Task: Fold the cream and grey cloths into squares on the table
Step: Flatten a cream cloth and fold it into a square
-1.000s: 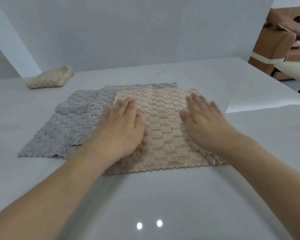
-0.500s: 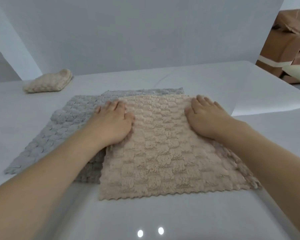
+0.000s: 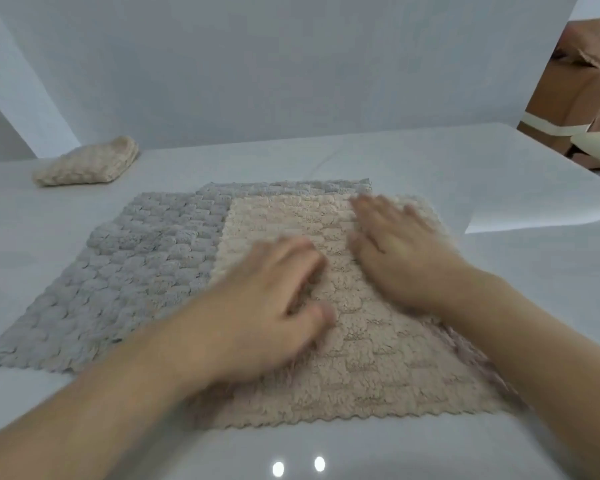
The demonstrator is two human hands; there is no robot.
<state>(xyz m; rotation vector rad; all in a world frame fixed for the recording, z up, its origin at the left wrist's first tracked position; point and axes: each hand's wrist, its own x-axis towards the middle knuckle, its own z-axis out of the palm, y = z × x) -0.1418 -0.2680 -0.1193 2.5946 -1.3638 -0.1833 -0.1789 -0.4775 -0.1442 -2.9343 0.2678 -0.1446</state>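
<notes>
Lying flat on the white desk [image 3: 430, 161], the cream cloth [image 3: 378, 348] is spread open toward the desk's near edge, its scalloped hem running along the front. It overlaps the right part of the grey cloth [image 3: 125, 271], which is also spread flat and reaches out toward the desk's left edge; a strip of grey shows beyond the cream cloth's far edge too.

Both hands rest palm down on the cream cloth. The left hand [image 3: 274, 303] sits near the cloth's middle, its grip loosely spread, fingers a little bent and pointing toward the far right (motion blur softens the fingertips, so I cannot tell how firmly they press). The right hand [image 3: 399, 251] lies just beside it, nearer the cloth's far right corner, fingers straight and close together, flat on the pile. Neither hand pinches or lifts any fabric.

Near the desk's far left corner, well apart from the two open cloths, sits a folded cloth [image 3: 87, 164] of cream colour. Beyond the desk's far right corner stand brown boxes [image 3: 575, 91].
</notes>
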